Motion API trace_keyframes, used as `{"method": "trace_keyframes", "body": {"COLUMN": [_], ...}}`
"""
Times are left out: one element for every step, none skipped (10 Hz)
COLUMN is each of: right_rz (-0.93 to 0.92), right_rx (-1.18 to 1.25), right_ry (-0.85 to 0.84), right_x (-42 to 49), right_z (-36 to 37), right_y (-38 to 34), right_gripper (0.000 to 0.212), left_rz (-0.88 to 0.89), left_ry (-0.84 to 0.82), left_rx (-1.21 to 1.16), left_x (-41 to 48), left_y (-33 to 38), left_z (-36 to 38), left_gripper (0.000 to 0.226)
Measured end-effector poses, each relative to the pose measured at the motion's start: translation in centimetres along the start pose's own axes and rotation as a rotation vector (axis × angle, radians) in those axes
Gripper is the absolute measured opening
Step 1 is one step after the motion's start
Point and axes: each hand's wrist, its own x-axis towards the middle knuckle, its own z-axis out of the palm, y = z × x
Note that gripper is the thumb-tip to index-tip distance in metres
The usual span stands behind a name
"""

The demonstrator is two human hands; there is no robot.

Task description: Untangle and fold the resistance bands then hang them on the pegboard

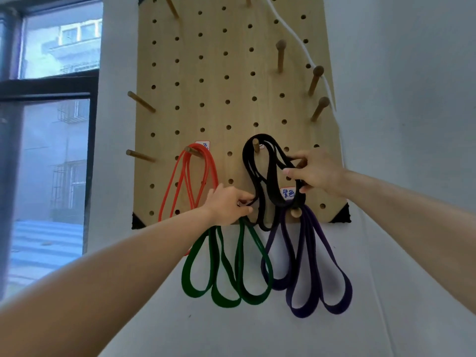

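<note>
**Item in hand:** black flat rubber resistance band (271, 177), one, hanging in several uneven loops from a short wooden peg (255, 145) low on the pale wooden pegboard (206, 73).
- Its long axis is running up and down, from the peg to just past the board's lower edge.
- It is lying between the two hands.
- The right hand (318, 175) is sitting to its right and higher, nearer the peg, with fingers curling round the right-side strands.
- The left hand (228, 206) is sitting to its left and lower, with fingertips pinching a black strand at the lower loops.
- Judged step: the loops are being evened out on the peg, and the right hand is looking better placed to lift a strand over it.

**Other bands, one of each:**
- Thin orange-red rubber band (211, 168), hanging folded from a peg to the left.
- Wide dark green rubber band (225, 302), dangling in three loops below the board. Its top is hiding behind the left hand, so what is holding it up cannot be told.
- Wide purple rubber band (334, 309), hanging from a round-ended peg near the bottom right.

Bands in all: four.

**Pegs showing:** at least ten, seven of them carrying nothing.

**White paper labels (288, 194):** two showing plainly.

**White cord (296, 39):** one, trailing down the board's right side.
</note>
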Motion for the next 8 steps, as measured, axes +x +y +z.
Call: {"method": "trace_keyframes", "body": {"right_rz": [-0.026, -0.029, 0.000, 0.048, 0.043, 0.024, 0.030, 0.060], "right_rx": [0.103, 0.187, 0.137, -0.069, -0.126, -0.143, -0.101, -0.054], "right_ry": [0.003, -0.015, -0.031, -0.052, -0.031, -0.040, -0.117, -0.129], "right_x": [0.0, -0.1, -0.2, -0.4, -0.7, -1.0, -1.7, -2.9], "right_z": [1.4, 3.3, 4.8, 5.1, 4.2, 3.2, 2.6, 1.9], "right_y": [-1.1, -1.9, -1.4, 0.6, 2.0, 2.6, 2.3, 1.6], "right_gripper": [0.045, 0.041, 0.040, 0.037, 0.032, 0.039, 0.031, 0.027], "left_rz": [-0.002, 0.035, 0.060, 0.065, 0.099, 0.079, 0.058, 0.042], "left_ry": [0.037, 0.093, 0.155, 0.162, 0.147, 0.165, 0.175, 0.169], "left_rx": [0.033, -0.032, -0.079, -0.074, -0.021, -0.050, -0.075, -0.099], "left_x": [-1.1, -1.9, -2.3, -3.1, -3.8, -4.3, -5.2, -6.3], "left_y": [-1.2, -2.1, -2.9, -3.0, -2.6, -2.9, -3.7, -4.4], "left_z": [0.5, 0.7, 0.8, 1.2, 1.6, 1.2, 0.4, -0.5], "left_gripper": [0.044, 0.044, 0.045, 0.048, 0.053, 0.053, 0.049, 0.043]}}
